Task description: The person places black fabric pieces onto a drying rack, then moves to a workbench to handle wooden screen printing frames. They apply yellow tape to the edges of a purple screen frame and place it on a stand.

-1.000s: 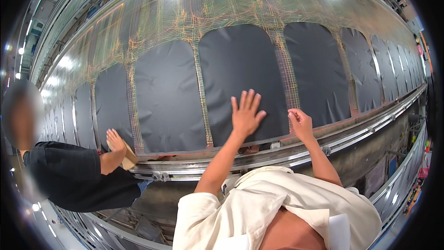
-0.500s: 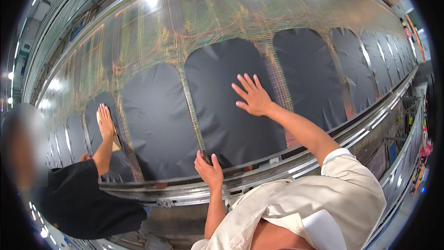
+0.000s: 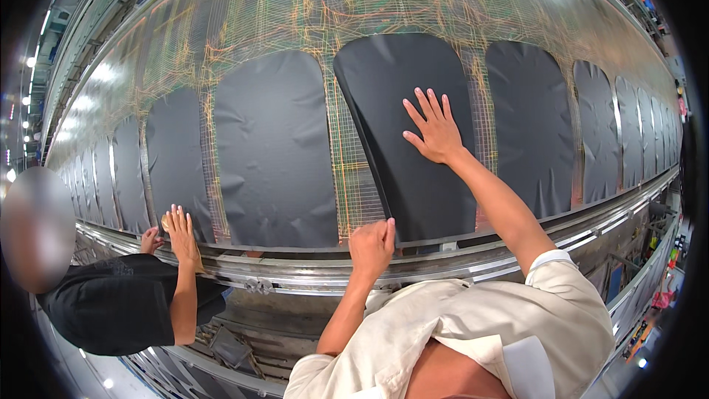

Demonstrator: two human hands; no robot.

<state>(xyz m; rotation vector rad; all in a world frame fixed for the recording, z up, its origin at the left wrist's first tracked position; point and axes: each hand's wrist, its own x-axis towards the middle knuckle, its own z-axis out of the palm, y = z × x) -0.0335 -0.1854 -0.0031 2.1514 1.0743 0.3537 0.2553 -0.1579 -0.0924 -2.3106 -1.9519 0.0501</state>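
Observation:
A black, round-topped sheet of thin flexible material [image 3: 413, 185] lies on the long metal table in front of me. Its left edge is lifted and curls to the right, baring a strip of table. My left hand [image 3: 371, 247] is closed at the lower left corner, gripping that edge at the table's near side. Fingers spread, my right hand [image 3: 434, 127] rests flat on the sheet's upper right part. Just to the left, a similar black sheet [image 3: 277, 155] lies with wrinkled sides.
More black sheets [image 3: 528, 125] line the table both ways. Orange, yellow and green lines cover the metal tabletop [image 3: 354, 0]. A metal rail [image 3: 295, 270] runs along the near edge. At my left, a co-worker in black presses a light-coloured flat tool [image 3: 165, 223] near that edge.
My left hand has taken the sheet's lower left corner and drawn its edge rightward. My right hand remains flat on the sheet. The co-worker's hand has come down to the near edge.

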